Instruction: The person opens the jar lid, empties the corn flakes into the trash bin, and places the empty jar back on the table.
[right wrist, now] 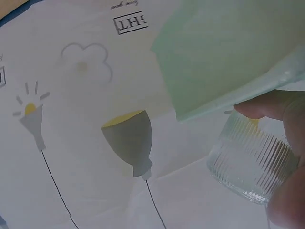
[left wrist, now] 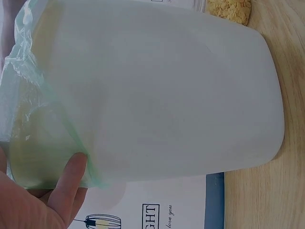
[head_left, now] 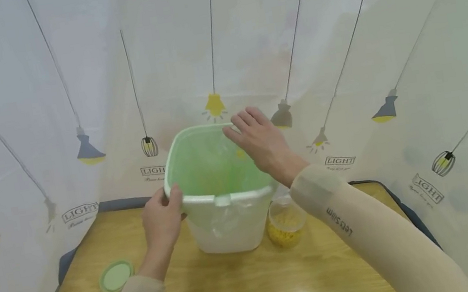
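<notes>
A white bin (head_left: pixel 229 232) lined with a green plastic bag (head_left: pixel 214 164) stands on the table, its mouth turned toward me. My left hand (head_left: pixel 163 217) grips its left front corner, thumb over the rim; in the left wrist view the bag's fold (left wrist: pixel 47 124) hangs over the outside under those fingers. At the right back rim is my right hand (head_left: pixel 260 139). Between its thumb and a finger, the right wrist view shows a clear ribbed cup (right wrist: pixel 250 157), close beside the bag's edge; the head view hides this piece behind the hand.
A clear jar (head_left: pixel 285 229) with yellow flakes stands against the bin's right side. On the left of the table lies a round green lid (head_left: pixel 116 277). A pale curtain (head_left: pixel 167 65) with printed lamps hangs close behind the bin.
</notes>
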`<state>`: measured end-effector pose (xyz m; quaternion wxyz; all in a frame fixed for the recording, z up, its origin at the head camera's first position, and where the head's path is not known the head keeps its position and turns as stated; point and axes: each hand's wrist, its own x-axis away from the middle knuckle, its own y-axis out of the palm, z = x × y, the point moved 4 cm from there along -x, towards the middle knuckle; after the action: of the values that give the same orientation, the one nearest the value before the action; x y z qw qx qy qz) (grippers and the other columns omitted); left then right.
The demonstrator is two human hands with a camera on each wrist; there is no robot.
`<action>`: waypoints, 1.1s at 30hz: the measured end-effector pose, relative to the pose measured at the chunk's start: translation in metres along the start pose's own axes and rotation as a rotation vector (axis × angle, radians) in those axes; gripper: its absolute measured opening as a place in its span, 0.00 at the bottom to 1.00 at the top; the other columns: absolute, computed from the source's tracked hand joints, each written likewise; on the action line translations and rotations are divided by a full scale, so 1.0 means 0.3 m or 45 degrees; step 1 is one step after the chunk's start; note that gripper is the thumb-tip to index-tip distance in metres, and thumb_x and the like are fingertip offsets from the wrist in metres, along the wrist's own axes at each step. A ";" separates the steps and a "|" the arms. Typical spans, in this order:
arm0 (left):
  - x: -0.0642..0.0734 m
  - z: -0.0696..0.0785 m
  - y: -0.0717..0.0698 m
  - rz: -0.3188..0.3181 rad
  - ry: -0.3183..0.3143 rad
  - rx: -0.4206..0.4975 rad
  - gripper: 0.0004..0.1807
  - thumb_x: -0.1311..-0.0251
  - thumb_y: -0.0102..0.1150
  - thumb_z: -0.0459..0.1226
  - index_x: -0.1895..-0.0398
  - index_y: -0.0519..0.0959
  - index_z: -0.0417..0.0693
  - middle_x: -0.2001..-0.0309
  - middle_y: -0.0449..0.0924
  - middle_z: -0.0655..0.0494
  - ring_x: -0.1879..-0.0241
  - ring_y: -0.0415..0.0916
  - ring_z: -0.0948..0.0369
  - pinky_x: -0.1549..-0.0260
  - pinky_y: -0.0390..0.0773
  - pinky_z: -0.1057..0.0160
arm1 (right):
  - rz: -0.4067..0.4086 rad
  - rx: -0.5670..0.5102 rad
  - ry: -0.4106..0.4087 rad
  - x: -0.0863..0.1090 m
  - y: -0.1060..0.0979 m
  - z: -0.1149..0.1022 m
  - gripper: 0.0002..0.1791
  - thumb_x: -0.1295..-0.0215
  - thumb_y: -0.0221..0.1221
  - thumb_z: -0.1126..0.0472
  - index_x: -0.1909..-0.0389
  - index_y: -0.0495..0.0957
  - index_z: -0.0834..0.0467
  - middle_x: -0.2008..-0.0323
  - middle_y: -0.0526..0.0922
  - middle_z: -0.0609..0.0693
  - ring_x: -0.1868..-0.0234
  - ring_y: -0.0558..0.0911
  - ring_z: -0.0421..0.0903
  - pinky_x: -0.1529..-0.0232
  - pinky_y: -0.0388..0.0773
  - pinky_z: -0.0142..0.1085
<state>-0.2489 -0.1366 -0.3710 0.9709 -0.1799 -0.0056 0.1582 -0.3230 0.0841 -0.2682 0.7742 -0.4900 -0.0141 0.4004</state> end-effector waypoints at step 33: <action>0.005 0.006 -0.008 0.001 -0.008 -0.017 0.30 0.33 0.44 0.57 0.41 0.76 0.46 0.44 0.79 0.43 0.49 0.81 0.47 0.61 0.86 0.61 | -0.032 0.091 -0.068 -0.014 -0.009 -0.018 0.40 0.50 0.65 0.70 0.35 0.64 0.50 0.41 0.71 0.53 0.39 0.68 0.52 0.29 0.56 0.45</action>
<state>-0.2470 -0.1378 -0.3685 0.9696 -0.1857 -0.0098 0.1590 -0.3219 0.0769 -0.2673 0.7954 -0.4511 -0.0266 0.4039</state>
